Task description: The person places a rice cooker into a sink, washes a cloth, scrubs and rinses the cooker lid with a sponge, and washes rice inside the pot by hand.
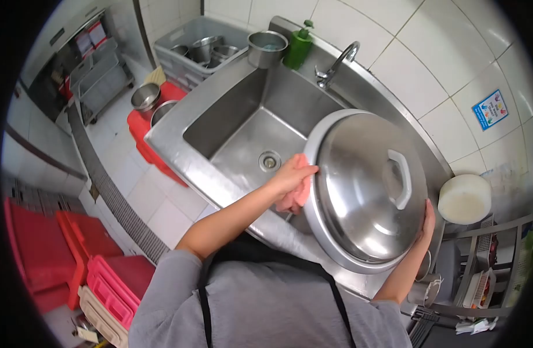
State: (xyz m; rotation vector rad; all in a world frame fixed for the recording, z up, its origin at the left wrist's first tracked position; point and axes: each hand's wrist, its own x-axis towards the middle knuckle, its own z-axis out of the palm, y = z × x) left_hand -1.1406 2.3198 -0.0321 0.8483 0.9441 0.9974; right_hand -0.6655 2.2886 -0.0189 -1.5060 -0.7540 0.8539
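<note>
A large round metal lid point(359, 185) with a light grey rim and a white handle point(401, 180) is tilted over the right part of the steel sink point(243, 139). My left hand point(293, 181) is closed around a pink cloth point(303, 194) at the left edge of the lid, its thumb on the rim. At the lower right edge, my right hand point(427, 223) holds the lid, with part of its fingers hidden behind it. Whether a pot lies under the lid cannot be seen.
Behind the sink stand a faucet point(336, 64), a green pump bottle point(299, 47) and a steel pot point(266, 52). A grey bin point(182, 62) holds metal containers. Red tubs point(40, 249) are at lower left. A rack point(513, 255) is at right.
</note>
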